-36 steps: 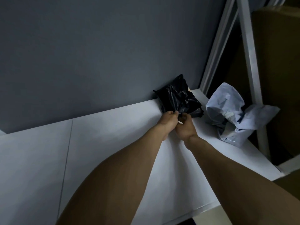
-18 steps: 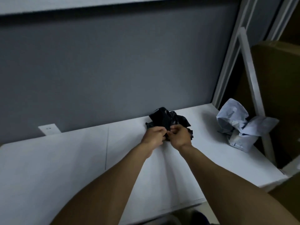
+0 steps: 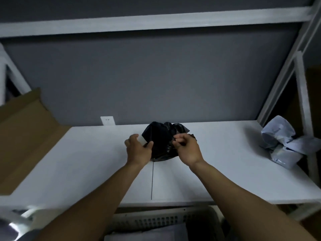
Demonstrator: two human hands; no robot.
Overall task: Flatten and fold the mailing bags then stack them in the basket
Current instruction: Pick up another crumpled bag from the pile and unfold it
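A crumpled black mailing bag (image 3: pixel 162 136) lies on the white table (image 3: pixel 86 162), near its back edge at the middle. My left hand (image 3: pixel 138 150) grips the bag's left side, where a pale strip shows between thumb and fingers. My right hand (image 3: pixel 186 148) pinches the bag's right edge with curled fingers. A crumpled pale grey-blue mailing bag (image 3: pixel 281 141) sits at the table's far right. A grey slatted basket (image 3: pixel 156 221) stands below the table's front edge, with a flat grey thing inside it.
A large brown cardboard sheet (image 3: pixel 22 134) leans over the table's left end. A white shelf frame (image 3: pixel 302 94) rises at the right and a white rail (image 3: pixel 156 23) runs overhead. A white wall socket (image 3: pixel 107 120) sits on the grey back panel.
Both hands have drawn the black bag from the back right corner to the table's middle and moved apart on it. The view has tilted down, bringing the basket and cardboard into sight.
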